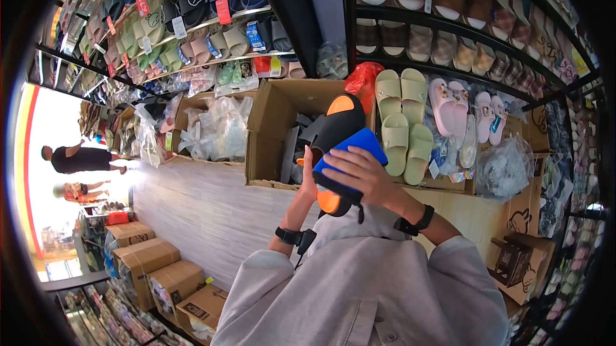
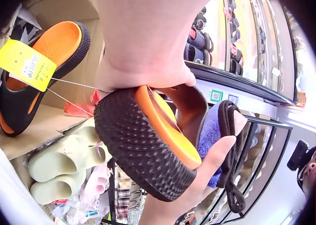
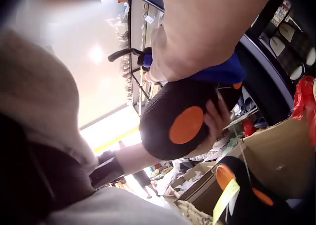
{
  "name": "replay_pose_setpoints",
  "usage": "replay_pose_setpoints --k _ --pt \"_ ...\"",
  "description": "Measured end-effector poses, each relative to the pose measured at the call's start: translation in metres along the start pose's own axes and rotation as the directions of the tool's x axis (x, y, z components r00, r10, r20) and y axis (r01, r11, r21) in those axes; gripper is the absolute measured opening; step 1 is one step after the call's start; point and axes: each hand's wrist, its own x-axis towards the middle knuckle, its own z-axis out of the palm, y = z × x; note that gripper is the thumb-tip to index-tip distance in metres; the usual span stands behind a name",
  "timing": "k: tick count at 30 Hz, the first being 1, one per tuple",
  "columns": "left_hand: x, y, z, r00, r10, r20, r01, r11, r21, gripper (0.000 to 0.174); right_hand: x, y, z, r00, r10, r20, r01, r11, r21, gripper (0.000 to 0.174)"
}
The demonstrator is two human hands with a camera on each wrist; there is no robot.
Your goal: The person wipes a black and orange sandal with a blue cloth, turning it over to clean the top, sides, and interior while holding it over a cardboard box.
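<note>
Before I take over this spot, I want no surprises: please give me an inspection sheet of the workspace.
Surface: open cardboard box near the hands; grey floor.
Job's things: black-and-orange slipper, blue cloth against it; matching slipper at the box, with yellow tag.
Clutter: green slippers beside the box, plastic bag beyond.
Hands: left hand grips the slipper; right hand holds the cloth.
Cables: thin cord by left wrist, end unclear.
Surroundings: slipper shelves; person in black in background.
</note>
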Motion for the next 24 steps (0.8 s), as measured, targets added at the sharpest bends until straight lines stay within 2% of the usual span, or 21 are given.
replay_pose_setpoints --k 1,3,5,6,7,10,11,14,16,18,19,24 --pt "-0.002 0.004 0.002 0.994 -0.019 0.105 0.025 0.998 -0.055 0.099 0.004 0.005 -0.005 0.999 0.038 -0.026 -0.037 0.999 0.034 0.056" --pt "-0.005 0.003 0.022 0.988 0.097 -0.118 -0.073 0.979 0.189 0.095 0.006 0.012 -0.008 0.987 0.132 -0.087 -0.127 0.99 0.06 0.058" --pt "0.007 0.001 -0.007 0.979 0.157 -0.13 -0.126 0.967 0.22 0.094 0.008 0.014 -0.009 0.984 0.138 -0.115 -0.139 0.99 0.006 0.059" --pt "0.008 0.003 -0.004 0.973 0.185 -0.138 -0.149 0.961 0.234 0.093 0.008 0.014 -0.011 0.981 0.144 -0.127 -0.147 0.989 -0.02 0.06" --pt "0.004 0.003 -0.002 0.978 0.165 -0.125 -0.128 0.957 0.261 0.095 0.009 0.006 -0.01 0.981 0.149 -0.122 -0.149 0.989 0.009 0.062" --pt "-0.002 0.006 0.002 0.993 0.048 -0.107 -0.033 0.989 0.141 0.095 0.003 -0.007 -0.003 0.997 0.074 -0.035 -0.075 0.997 -0.024 0.068" --pt "0.008 -0.001 -0.023 0.976 0.11 -0.19 -0.086 0.988 0.13 0.096 0.001 -0.009 0.004 0.998 0.041 -0.049 -0.041 0.999 0.007 0.072" --pt "0.0 0.003 -0.008 0.986 0.062 -0.152 -0.05 0.995 0.082 0.095 0.001 -0.005 0.003 0.999 0.032 -0.003 -0.031 0.999 0.036 0.066" --pt "-0.007 0.007 0.02 0.981 0.111 -0.161 -0.077 0.976 0.203 0.094 0.007 0.0 -0.004 0.993 0.103 -0.061 -0.1 0.994 0.054 0.058" --pt "-0.005 0.008 0.026 0.974 0.179 -0.136 -0.132 0.946 0.297 0.094 0.008 0.005 -0.002 0.968 0.197 -0.153 -0.195 0.98 0.026 0.055" --pt "-0.005 0.01 0.027 0.977 0.17 -0.127 -0.128 0.95 0.284 0.095 0.008 0.003 0.0 0.954 0.238 -0.184 -0.236 0.971 0.031 0.059" --pt "-0.009 0.013 0.026 0.993 0.044 -0.111 -0.02 0.978 0.21 0.1 0.005 -0.008 0.001 0.995 0.088 -0.053 -0.087 0.996 0.025 0.06"
